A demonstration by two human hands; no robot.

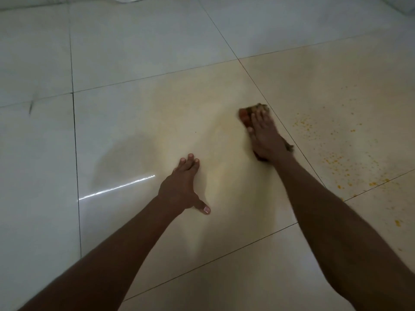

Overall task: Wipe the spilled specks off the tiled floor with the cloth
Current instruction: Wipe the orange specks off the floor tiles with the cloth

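The right hand (265,138) presses flat, fingers straight, on the cloth (249,113); orange specks (332,160) lie right of it. The left hand (182,185) rests spread on the tiled floor (134,108).

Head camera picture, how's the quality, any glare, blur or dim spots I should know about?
Head view: dim overall, the far tiles greyish; a thin bright streak of glare crosses the floor beside the left hand; the right hand and the cloth under it are motion-blurred; wide-angle bending shows in the grout lines; the orange specks stay visible.
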